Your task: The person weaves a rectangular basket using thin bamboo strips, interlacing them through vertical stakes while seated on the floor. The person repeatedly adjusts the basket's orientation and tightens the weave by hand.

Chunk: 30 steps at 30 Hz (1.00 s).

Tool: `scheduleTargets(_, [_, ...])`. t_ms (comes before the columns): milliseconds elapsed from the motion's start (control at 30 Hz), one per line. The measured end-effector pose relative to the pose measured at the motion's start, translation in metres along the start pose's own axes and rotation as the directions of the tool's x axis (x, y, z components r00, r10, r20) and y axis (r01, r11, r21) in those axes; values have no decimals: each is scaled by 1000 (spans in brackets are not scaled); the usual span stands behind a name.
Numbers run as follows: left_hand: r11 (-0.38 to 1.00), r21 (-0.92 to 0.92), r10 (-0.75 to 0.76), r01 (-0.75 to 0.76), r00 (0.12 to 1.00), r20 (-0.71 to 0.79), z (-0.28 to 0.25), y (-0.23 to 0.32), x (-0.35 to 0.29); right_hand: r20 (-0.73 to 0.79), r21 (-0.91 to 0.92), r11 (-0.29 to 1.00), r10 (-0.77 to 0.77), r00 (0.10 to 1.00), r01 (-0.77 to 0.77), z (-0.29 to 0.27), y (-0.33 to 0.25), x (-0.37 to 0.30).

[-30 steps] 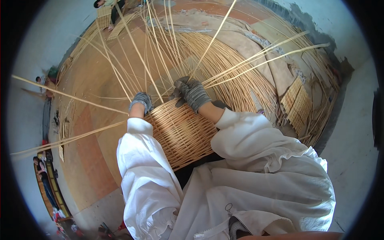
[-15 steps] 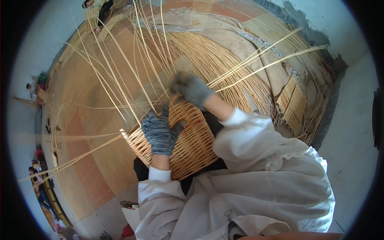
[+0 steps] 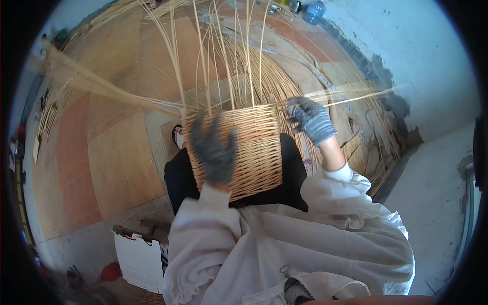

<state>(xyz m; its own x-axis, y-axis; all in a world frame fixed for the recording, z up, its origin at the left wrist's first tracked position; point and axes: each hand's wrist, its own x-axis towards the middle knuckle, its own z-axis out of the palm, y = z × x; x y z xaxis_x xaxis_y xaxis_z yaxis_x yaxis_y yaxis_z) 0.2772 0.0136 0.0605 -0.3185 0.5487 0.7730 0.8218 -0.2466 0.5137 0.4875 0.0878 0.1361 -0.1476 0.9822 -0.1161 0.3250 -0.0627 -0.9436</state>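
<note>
- Weave (image 3: 249, 152): middle of the frame, lying on the lap (image 3: 294, 173); it could tilt or slide if pulled from one side with no counter-hold
- Left grip (image 3: 214, 152): left of centre, over the weave, fingers spread wide and blurred; cannot tell if it touches; a hasty sweep might catch a strand
- Right grip (image 3: 311, 121): right of centre, beside the weave's upper right corner, fingers curled; cannot tell if it holds the side canes (image 3: 356, 98); a slack hold might let them spring away
- Upright canes (image 3: 248, 61): upper middle, long and close-set, so they might tangle
- Left canes (image 3: 147, 101): upper left, blurred; bending too sharply could crack them
</note>
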Motion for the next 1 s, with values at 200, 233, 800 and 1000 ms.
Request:
scheduleTargets(200, [960,228,-173,162,984,32,-31,-77,-18,588,-420,147,-708,392,895,143,-45,62])
scheduleTargets(233, [962,41,-273,271,961,45,-31,-76,-15,784,-408,-40,-528,327,912,163,-58,78])
scheduleTargets(800, [524,-639,-545,563,798,257,-51,-85,-4,890,-455,-295,-113,443,840,100,-105,91])
scheduleTargets(1000, [638,-607,-525,474,844,107,-24,-85,-21,691,-448,-20,-643,332,894,68,-29,41])
